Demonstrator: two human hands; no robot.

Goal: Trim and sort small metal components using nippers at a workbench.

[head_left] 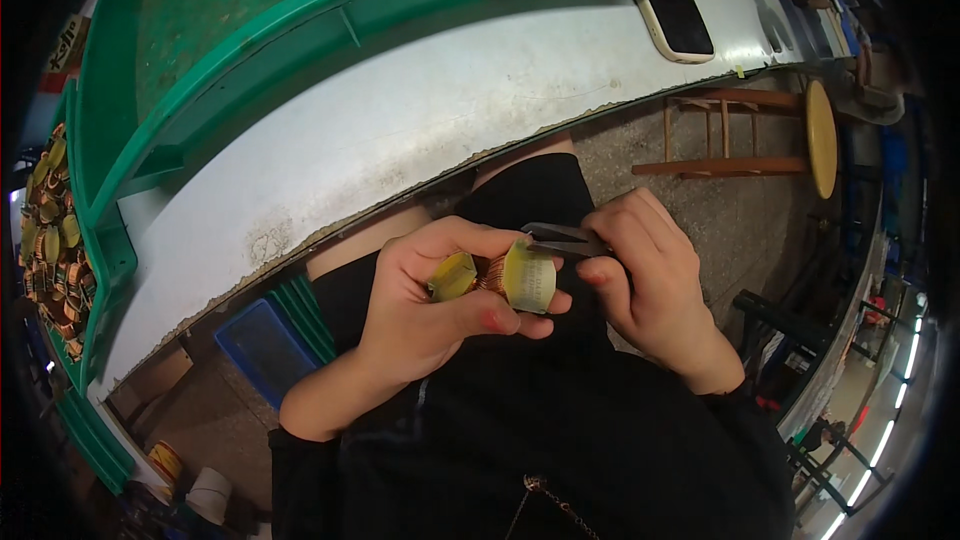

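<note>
While the left hand (425, 305) has its grip wrapped tight round a copper coil with yellow end caps (500, 278), it sits in the lap just below the white counter (400, 130) edge, steady for the right hand (650, 290), whose grip pinches dark tweezers (560, 237) against the coil. Green tray (300, 20) of similar coils sits above the counter edge.

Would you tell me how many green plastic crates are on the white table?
1: a large green crate at the table's far left, its interior mostly unseen.
</note>
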